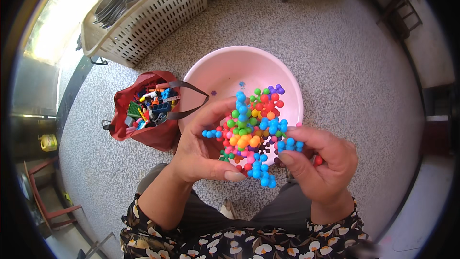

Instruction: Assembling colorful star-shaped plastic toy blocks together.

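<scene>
My left hand (199,148) is closed around the left side of a cluster of knobbly plastic ball-ended building pieces (243,129), coloured blue, green, yellow, orange, red, pink and purple. Between the thumb and forefinger of my right hand (326,163) is a blue ball-ended piece (291,145), at the cluster's right edge. Whether that piece is joined to the cluster I cannot tell. A red ball (318,160) shows by my right fingers. Below and beyond the cluster stands a pink basin (220,62), with a few small pieces on its bottom; my hands hide its near part.
Left of the basin, a red bag (160,136) with dark handles holds mixed toy bricks. A cream slatted crate (158,17) with dark metal things stands farther back on the speckled floor (345,67). At far left are a reddish chair frame (40,192) and a yellow jug (48,142).
</scene>
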`<action>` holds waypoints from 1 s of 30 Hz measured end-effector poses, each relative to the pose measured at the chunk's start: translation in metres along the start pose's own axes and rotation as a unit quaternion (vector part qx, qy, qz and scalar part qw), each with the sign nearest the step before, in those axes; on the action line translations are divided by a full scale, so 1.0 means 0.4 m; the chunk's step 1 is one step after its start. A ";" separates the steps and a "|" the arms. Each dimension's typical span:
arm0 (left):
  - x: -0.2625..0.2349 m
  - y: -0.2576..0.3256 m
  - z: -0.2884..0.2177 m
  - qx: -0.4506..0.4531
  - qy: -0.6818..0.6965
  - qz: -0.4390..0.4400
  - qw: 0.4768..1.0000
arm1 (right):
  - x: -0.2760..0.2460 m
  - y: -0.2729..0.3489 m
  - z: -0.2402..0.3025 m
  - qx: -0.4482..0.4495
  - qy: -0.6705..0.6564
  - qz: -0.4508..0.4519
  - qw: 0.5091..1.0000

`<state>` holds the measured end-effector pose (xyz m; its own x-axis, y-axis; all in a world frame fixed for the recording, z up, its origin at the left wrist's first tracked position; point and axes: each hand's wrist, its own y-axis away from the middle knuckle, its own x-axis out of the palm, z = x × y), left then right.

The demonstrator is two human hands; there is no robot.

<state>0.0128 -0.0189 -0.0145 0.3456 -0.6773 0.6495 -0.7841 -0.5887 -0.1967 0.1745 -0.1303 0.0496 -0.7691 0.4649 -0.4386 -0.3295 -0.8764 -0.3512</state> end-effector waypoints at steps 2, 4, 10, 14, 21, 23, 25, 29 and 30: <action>0.001 0.006 -0.002 -0.018 0.018 -0.017 1.000 | -0.006 0.000 0.007 0.009 0.022 0.037 0.999; -0.001 0.009 0.000 -0.002 0.011 -0.027 1.000 | -0.003 0.003 0.010 0.005 0.010 0.035 0.999; -0.016 0.012 -0.008 -0.007 -0.060 0.006 0.998 | -0.003 0.007 0.009 0.007 -0.023 0.044 0.999; -0.028 0.020 -0.012 -0.032 -0.073 0.021 0.997 | -0.009 0.006 0.010 0.032 -0.031 0.049 0.998; -0.045 0.016 -0.017 0.017 -0.164 0.069 0.984 | -0.005 0.006 0.019 -0.001 -0.003 0.071 0.997; -0.047 0.022 -0.018 0.032 -0.197 0.071 0.977 | 0.001 0.004 0.022 0.016 -0.001 0.094 0.995; -0.041 0.022 -0.014 0.036 -0.208 0.060 0.976 | 0.001 0.005 0.021 0.018 -0.007 0.095 0.995; -0.039 0.009 -0.020 0.035 -0.220 0.083 0.971 | 0.000 0.006 0.015 0.003 -0.023 0.079 0.997; -0.037 0.009 -0.023 0.010 -0.184 0.071 0.980 | 0.001 0.002 0.015 0.004 -0.022 0.080 0.997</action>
<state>0.0001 -0.0071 -0.0180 0.3985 -0.8645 0.3064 -0.8289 -0.4825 -0.2832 0.1705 -0.1317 0.0538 -0.8354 0.3139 -0.4512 -0.2055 -0.9397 -0.2733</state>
